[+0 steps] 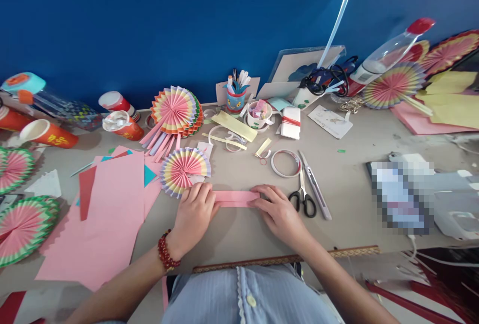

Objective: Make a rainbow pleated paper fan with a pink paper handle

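A folded strip of pink paper (235, 198) lies level on the desk between my two hands, with a lengthwise crease showing. My left hand (194, 216) has its fingers closed over the strip's left end, the thumb along the near edge. At the right end, my right hand (279, 214) grips the strip with thumb and fingers. Both ends are hidden under the fingers. Just beyond my left hand sits a pleated paper rosette (185, 168) in pink, yellow and lilac. Beside my right hand are black-handled scissors (304, 199), a utility knife (316, 186) and a roll of tape (286, 163).
Pink paper sheets (112, 214) spread at the left, near green-edged rosettes (22, 229). Behind stand paper cups (123, 125), a pen holder (236, 100) and a tilted plastic bottle (385, 59). A phone (398, 196) with a cable lies at the right. A blue wall (168, 24) closes the back.
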### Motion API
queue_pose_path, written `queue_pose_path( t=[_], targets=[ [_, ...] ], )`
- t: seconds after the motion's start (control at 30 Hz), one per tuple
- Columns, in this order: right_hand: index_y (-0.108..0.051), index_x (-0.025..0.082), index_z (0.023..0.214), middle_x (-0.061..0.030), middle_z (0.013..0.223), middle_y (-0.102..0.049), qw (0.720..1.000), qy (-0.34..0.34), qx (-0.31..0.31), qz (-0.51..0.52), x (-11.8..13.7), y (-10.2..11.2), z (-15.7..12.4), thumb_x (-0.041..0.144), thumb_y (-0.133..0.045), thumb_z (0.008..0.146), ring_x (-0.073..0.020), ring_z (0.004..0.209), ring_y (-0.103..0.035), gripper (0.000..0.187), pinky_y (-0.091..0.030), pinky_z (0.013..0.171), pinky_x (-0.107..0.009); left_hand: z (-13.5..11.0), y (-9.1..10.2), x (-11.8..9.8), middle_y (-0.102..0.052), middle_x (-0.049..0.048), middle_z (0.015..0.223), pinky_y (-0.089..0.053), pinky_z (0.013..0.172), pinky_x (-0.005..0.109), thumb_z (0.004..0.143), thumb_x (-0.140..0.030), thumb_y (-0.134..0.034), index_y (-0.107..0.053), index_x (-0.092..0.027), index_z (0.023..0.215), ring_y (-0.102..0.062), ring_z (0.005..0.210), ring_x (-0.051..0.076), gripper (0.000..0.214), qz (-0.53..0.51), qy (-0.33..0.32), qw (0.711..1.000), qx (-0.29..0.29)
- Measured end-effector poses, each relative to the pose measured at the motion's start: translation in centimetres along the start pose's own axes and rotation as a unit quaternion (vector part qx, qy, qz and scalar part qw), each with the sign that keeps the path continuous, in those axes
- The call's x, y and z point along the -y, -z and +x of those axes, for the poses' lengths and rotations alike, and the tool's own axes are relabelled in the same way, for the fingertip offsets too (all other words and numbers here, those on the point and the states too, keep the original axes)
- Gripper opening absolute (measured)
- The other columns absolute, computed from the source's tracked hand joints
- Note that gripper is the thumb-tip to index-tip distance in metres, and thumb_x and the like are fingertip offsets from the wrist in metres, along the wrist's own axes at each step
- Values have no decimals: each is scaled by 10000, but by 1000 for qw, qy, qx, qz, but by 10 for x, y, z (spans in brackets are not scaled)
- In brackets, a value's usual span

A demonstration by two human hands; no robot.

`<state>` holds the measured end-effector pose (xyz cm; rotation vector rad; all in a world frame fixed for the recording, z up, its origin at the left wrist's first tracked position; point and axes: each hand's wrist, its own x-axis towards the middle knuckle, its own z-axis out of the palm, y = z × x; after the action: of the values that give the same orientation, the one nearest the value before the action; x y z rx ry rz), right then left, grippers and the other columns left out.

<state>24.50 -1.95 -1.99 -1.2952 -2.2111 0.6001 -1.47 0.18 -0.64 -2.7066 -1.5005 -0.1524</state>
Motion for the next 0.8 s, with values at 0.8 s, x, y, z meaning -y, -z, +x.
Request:
queue_pose_path(
  t=[0.8],
  targets=[
    [-722, 221, 991, -123, 1200, -639, 999, 32, -17, -40, -4, -1, -1, 20, -458, 905, -285, 1126, -571, 342, -540, 909, -458, -24, 5, 18, -477, 124, 1533, -351, 1103, 496, 1013, -249, -465, -397, -237, 1528, -437, 1407, 314, 519, 20, 26, 999, -30]
  ],
)
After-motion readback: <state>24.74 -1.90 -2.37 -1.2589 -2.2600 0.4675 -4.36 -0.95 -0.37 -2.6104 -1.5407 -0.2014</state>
